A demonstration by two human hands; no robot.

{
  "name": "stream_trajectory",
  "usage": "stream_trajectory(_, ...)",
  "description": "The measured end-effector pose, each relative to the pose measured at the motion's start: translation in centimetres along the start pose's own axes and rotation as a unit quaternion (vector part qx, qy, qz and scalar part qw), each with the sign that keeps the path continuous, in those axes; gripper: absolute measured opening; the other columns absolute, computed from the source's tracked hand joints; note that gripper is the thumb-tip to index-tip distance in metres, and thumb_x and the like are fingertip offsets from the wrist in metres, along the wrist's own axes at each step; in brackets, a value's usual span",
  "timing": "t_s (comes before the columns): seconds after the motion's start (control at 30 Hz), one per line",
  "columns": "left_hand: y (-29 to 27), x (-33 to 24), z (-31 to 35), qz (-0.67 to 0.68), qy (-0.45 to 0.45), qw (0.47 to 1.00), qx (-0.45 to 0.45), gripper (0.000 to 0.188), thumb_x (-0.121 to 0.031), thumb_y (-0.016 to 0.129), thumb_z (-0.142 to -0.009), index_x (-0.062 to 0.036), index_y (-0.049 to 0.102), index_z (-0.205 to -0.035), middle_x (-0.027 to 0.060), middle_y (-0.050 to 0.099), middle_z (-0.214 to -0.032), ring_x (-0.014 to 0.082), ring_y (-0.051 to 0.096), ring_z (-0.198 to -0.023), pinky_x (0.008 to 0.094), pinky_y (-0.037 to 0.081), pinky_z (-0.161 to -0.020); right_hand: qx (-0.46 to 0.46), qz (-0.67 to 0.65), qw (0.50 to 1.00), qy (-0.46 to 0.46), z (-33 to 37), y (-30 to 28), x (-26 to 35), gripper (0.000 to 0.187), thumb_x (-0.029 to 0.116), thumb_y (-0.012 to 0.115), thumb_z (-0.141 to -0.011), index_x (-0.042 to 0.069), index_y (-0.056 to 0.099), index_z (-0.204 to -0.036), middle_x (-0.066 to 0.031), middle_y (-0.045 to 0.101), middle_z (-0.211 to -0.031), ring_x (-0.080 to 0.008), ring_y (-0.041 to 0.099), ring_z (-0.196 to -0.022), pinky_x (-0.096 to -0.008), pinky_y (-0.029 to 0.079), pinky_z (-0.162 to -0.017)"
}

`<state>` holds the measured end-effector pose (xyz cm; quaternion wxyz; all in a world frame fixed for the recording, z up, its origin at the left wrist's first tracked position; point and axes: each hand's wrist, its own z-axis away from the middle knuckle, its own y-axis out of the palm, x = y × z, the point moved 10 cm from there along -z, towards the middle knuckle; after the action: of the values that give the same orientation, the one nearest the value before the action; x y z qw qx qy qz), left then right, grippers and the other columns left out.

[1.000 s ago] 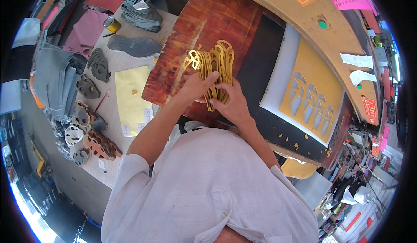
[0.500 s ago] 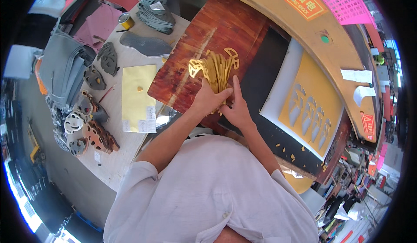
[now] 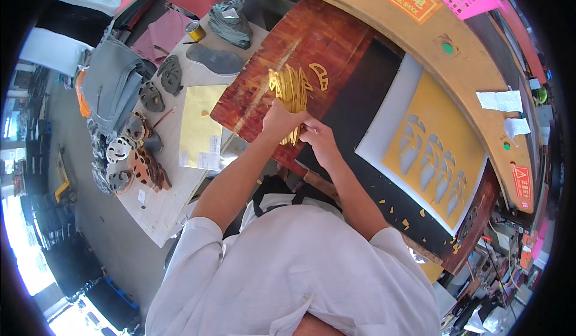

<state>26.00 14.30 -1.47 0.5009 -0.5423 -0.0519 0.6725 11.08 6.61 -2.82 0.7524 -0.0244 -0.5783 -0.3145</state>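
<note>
A bundle of thin yellow cut-out pieces (image 3: 294, 93) stands over the reddish-brown board, their openwork edges fanned at the top. My left hand (image 3: 279, 120) is wrapped round the bundle from the left. Close against its lower right side is my right hand (image 3: 322, 143), fingers bent and tips together beside the left thumb; whatever they pinch is too small or hidden to tell. One curved yellow piece (image 3: 318, 77) sits just right of the bundle, apart from both hands.
The reddish board (image 3: 342, 27) adjoins a black strip strewn with yellow scraps. A yellow sheet (image 3: 474, 162) with shoe-shaped holes lies on white backing at right, beneath a curved orange machine beam (image 3: 474, 75). At left, a pale table (image 3: 153, 213) carries cut pieces, a can (image 3: 195, 31) and a yellow card (image 3: 201, 120).
The bundle has become more upright and compact in my left hand. My right hand has drawn its stretched index finger in and bent its fingers. The curved piece now stands apart from the bundle.
</note>
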Motion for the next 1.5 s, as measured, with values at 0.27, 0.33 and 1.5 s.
stream_trajectory(0.27,-3.2,0.0,6.1,0.374,0.036,0.892,0.253,0.063,-0.013,0.074,-0.079,0.0049,0.061,-0.139,0.0162,0.071,-0.130,0.0260,0.069,-0.117,0.0381,0.054,-0.103,-0.206,0.526,0.811,-0.155,-11.9,-8.4,11.4,0.045,0.034,0.069,-0.092,0.003,0.070,-0.125,-0.0228,0.072,-0.113,-0.0394,0.071,-0.111,-0.0473,0.056,-0.094)
stream_trajectory(0.33,-3.5,0.1,7.4,0.417,0.013,0.853,0.315,0.062,-0.009,0.073,-0.080,0.0041,0.061,-0.139,0.0161,0.070,-0.131,0.0252,0.068,-0.117,0.0385,0.053,-0.104,-0.205,0.609,0.760,-0.097,-14.5,-8.4,10.9,0.044,0.034,0.069,-0.091,0.006,0.070,-0.125,-0.0232,0.070,-0.114,-0.0394,0.071,-0.111,-0.0479,0.056,-0.094)
stream_trajectory(1.5,-8.1,7.9,10.0,0.339,0.059,0.889,0.303,0.082,-0.034,0.088,-0.075,0.0005,0.055,-0.142,0.0143,0.072,-0.120,0.0232,0.068,-0.111,0.0374,0.055,-0.098,0.060,0.170,0.983,0.023,-2.2,5.7,3.8,0.080,0.017,0.087,-0.086,-0.002,0.045,-0.151,-0.0133,0.057,-0.148,-0.0257,0.060,-0.132,-0.0390,0.047,-0.113)
